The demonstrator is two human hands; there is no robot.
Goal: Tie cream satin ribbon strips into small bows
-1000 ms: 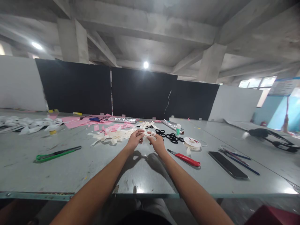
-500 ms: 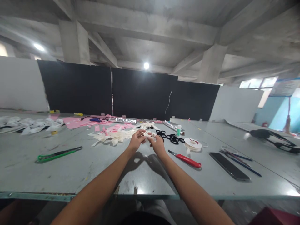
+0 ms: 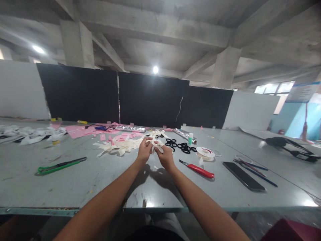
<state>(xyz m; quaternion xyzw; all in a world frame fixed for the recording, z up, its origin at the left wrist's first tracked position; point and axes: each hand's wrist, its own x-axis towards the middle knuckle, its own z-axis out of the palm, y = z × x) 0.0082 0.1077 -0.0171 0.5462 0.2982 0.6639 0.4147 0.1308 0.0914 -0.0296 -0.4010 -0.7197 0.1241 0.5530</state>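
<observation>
Both my hands meet above the middle of the table, fingers pinched on a small white ribbon piece. My left hand grips it from the left, and my right hand from the right. The fingers partly cover the piece, so its exact shape is unclear. Just beyond and to the left lies a pile of cream ribbon strips. Several black rings lie to the right of my right hand, and a spool of ribbon sits past them.
A red utility knife lies right of my hands, with a black phone and scissors farther right. A green cutter is at left. Pink sheets, a glue stick and white strips lie farther back.
My hands have drawn slightly closer together, and the fingers have shifted on the white piece. The whole view has moved slightly; the table items stay in place.
</observation>
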